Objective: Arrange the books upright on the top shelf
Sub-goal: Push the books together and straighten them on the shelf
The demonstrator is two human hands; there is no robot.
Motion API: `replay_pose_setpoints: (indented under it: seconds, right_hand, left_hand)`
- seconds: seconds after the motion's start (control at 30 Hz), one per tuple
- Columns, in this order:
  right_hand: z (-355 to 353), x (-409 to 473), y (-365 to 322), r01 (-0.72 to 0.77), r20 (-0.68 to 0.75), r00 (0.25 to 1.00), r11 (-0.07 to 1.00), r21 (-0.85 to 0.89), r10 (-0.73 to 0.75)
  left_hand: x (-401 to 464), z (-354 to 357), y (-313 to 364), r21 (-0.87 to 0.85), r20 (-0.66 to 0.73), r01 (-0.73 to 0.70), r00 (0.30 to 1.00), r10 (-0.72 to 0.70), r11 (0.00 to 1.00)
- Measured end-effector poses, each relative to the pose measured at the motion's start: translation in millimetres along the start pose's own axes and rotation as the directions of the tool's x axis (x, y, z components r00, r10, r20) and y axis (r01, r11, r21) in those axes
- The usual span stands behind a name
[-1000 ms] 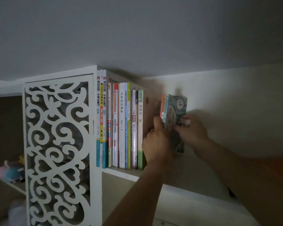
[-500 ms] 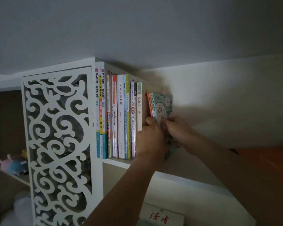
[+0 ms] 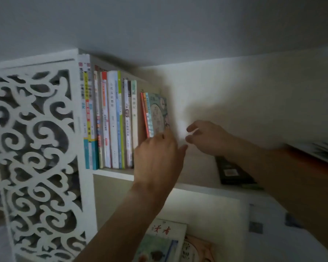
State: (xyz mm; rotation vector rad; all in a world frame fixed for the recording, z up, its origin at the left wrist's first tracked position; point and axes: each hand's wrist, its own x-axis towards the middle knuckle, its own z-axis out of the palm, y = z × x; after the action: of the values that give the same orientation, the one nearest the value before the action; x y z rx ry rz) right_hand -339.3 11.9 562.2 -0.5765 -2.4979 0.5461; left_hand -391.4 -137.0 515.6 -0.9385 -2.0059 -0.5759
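Note:
A row of books (image 3: 110, 120) stands upright on the top shelf (image 3: 114, 172), pressed against the white cabinet side. To their right a thin bundle of books (image 3: 155, 112) with a green illustrated cover leans slightly left. My left hand (image 3: 157, 157) rests against the bundle's lower part, fingertips on its cover. My right hand (image 3: 206, 137) hovers just right of the bundle, fingers apart, holding nothing. A dark book (image 3: 233, 171) lies flat on the shelf further right, partly hidden by my right forearm.
A white carved lattice panel (image 3: 36, 148) fills the left side. Below the shelf, books with a white cover and red characters (image 3: 163, 237) lie flat. More stacked books (image 3: 326, 152) show blurred at the right edge. The wall stands close behind the shelf.
The bundle was moved left and set on the shelf beside the row. My right hand has let go and drawn back to the right; my left hand stays at the bundle.

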Motion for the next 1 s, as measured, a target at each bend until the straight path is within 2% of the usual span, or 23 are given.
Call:
replay_pose_setpoints:
  seconds: [0.1,0.17,0.23,0.3,0.43,0.57,0.67,0.7,0.73,0.8,0.83,0.87,0.9,0.93,0.97,1.0]
  right_hand:
    - [-59,-36,29,0.019,0.067,0.998,0.969,-0.248,-0.002]
    - [-97,-63,52,-0.026,0.043,0.998,0.911,-0.411,0.048]
    - [-126,-91,75,-0.111,-0.043,0.994,0.846,-0.521,0.103]
    - [-147,-113,90,-0.18,-0.116,0.984,0.826,-0.534,0.139]
    - [-173,-140,92,-0.182,-0.151,0.981,0.831,-0.525,0.119]
    - [-192,-166,84,-0.181,-0.181,0.979,0.824,-0.537,0.097]
    - [-220,-198,89,-0.258,-0.273,0.954,0.804,-0.536,0.124]
    - [-233,-209,95,-0.319,-0.3,0.938,0.775,-0.545,0.175]
    - [-245,-220,102,-0.414,-0.346,0.903,0.734,-0.538,0.255]
    - [-271,-235,129,-0.625,-0.454,0.778,0.612,-0.485,0.434]
    - [-280,-238,143,-0.699,-0.48,0.715,0.526,-0.485,0.507]
    - [-286,-240,156,-0.736,-0.461,0.673,0.457,-0.5,0.579]
    - [-288,-240,167,-0.743,-0.411,0.653,0.432,-0.511,0.636]
    - [-286,-241,174,-0.746,-0.376,0.648,0.451,-0.49,0.663]
    - [-284,-242,178,-0.744,-0.364,0.656,0.482,-0.463,0.661]
    - [-282,-242,177,-0.736,-0.373,0.67,0.509,-0.446,0.642]
  left_hand:
    - [-8,4,38,-0.373,0.169,-0.08,0.974,0.152,0.924]
    - [-8,11,62,-0.452,0.251,-0.112,0.936,0.247,0.885]
    - [-4,21,82,-0.459,0.312,-0.15,0.896,0.317,0.876]
    - [0,27,96,-0.438,0.365,-0.196,0.853,0.372,0.877]
    - [9,31,112,-0.361,0.405,-0.298,0.803,0.437,0.884]
    - [11,33,129,-0.296,0.259,-0.428,0.825,0.503,0.854]
    - [5,30,145,-0.222,0.168,-0.547,0.794,0.585,0.807]
    - [1,26,151,-0.277,0.153,-0.51,0.813,0.561,0.814]
    - [-5,16,159,-0.402,0.147,-0.407,0.856,0.496,0.82]
    - [-13,-2,180,-0.662,0.2,-0.094,0.934,0.296,0.743]
    - [-9,-9,193,-0.753,0.309,0.117,0.932,0.191,0.647]
    - [-3,-16,205,-0.789,0.481,0.364,0.867,0.129,0.495]
    - [4,-22,218,-0.741,0.653,0.592,0.745,0.137,0.317]
    - [11,-29,228,-0.642,0.765,0.75,0.612,0.202,0.159]
    - [18,-33,237,-0.557,0.806,0.828,0.519,0.284,0.068]
    - [22,-35,244,-0.516,0.814,0.856,0.477,0.331,0.036]
